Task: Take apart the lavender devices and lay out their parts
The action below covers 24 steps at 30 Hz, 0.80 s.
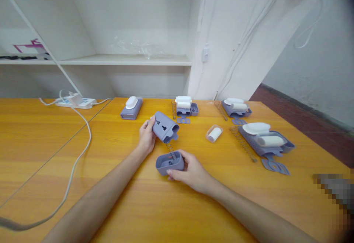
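My left hand (147, 136) is closed round a purple-grey plastic housing (165, 125), tilted so its open end and a small tab face down to the right. Dark T-shaped slots show on its flat side. In my right hand (192, 171) is a matching shallow plastic cup (169, 163), held by its right end with its opening up. A thin metal spring (170, 150) stretches between the two, its lower end inside the cup and its upper end at the housing. Whether the spring is fixed to either part I cannot tell.
Behind stand an assembled unit (131, 108) and a parts set (183, 104). Two more sets (235, 106) (265, 139) lie right, with springs and flat plates. A white roller in a clear tray (214, 134) is nearer. A power strip (76, 101) and white cable (87, 139) lie left.
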Available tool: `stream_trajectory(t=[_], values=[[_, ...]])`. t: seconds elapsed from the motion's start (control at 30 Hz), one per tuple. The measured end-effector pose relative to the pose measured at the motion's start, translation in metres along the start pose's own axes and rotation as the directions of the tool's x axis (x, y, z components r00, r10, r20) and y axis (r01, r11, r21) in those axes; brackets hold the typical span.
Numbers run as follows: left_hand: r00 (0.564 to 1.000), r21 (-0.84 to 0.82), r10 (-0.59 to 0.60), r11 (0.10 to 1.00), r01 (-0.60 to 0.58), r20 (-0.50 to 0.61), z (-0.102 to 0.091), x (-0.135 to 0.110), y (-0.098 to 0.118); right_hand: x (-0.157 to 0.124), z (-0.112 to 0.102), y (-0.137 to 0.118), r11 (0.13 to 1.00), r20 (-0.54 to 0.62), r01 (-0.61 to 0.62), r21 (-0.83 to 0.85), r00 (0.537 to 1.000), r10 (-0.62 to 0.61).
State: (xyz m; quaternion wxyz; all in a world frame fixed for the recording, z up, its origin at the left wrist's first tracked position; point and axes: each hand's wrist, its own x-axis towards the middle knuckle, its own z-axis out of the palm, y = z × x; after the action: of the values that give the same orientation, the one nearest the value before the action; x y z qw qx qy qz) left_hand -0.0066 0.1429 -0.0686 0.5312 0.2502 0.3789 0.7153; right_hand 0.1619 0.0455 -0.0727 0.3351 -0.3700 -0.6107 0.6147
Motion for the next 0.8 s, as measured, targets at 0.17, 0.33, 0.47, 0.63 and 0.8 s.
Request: stream_trajectory(t=[0.17,0.33,0.47,0.63,0.8], values=[[1.000,-0.017,0.003,1.000,-0.003,0.023,-0.003,0.002,-0.002,0.000,0.000,-0.001,1.000,-0.009,0.014,-0.002,1.000,-0.014],[1.000,-0.009,0.010,1.000,-0.010,0.006,-0.002,0.001,-0.002,-0.002,0.003,-0.002,0.998,-0.055,0.043,0.035,0.998,-0.041],[1.000,-0.012,0.020,1.000,-0.020,0.006,-0.001,0.001,-0.002,-0.002,0.004,-0.004,0.996,-0.108,0.032,0.080,0.994,-0.023],[1.000,-0.020,0.010,1.000,-0.009,0.025,-0.004,0.002,-0.004,0.000,-0.003,-0.008,0.999,-0.170,0.026,0.042,0.985,-0.018],[1.000,-0.030,0.024,0.999,-0.024,-0.001,-0.005,0.004,-0.006,0.001,-0.018,-0.009,0.989,-0.249,0.090,-0.113,0.962,-0.116]])
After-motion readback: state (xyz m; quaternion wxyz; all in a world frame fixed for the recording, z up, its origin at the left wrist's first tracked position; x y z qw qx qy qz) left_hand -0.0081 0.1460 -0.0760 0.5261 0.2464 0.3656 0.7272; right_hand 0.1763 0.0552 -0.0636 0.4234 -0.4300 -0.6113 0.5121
